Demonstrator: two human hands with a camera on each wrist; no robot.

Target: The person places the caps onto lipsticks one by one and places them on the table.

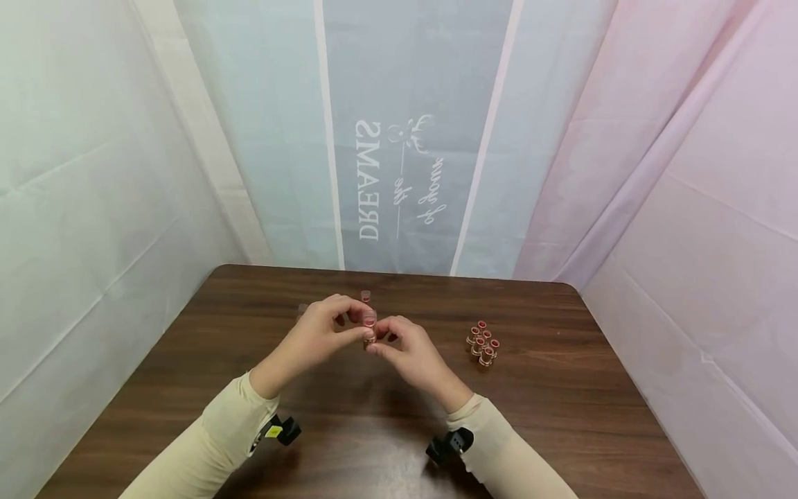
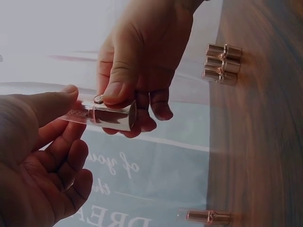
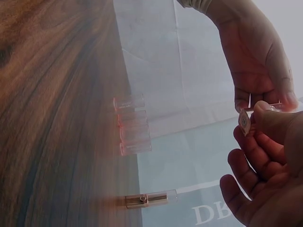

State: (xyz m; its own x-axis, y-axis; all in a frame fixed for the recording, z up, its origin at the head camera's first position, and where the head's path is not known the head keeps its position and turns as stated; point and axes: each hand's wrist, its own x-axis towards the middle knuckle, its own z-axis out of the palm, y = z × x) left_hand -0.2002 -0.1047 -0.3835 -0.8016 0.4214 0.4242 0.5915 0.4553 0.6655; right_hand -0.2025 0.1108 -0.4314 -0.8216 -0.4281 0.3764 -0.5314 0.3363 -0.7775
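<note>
Both hands meet over the middle of the table on one lipstick tube [image 1: 370, 323], with a shiny rose-gold base and a clear cap. My left hand [image 1: 324, 329] pinches the clear cap end between thumb and fingers. The gold base [image 2: 116, 117] is gripped by my right hand [image 1: 411, 353], with the thumb on its side near a small round ornament. In the left wrist view, the cap end meets the base. Another capped lipstick [image 3: 147, 199] stands upright on the table just beyond the hands.
A cluster of several rose-gold lipstick bases [image 1: 483, 343] without caps stands to the right. Several clear caps [image 3: 135, 138] stand on the left, mostly hidden behind my left hand in the head view. Printed curtains surround the brown wooden table [image 1: 561, 402].
</note>
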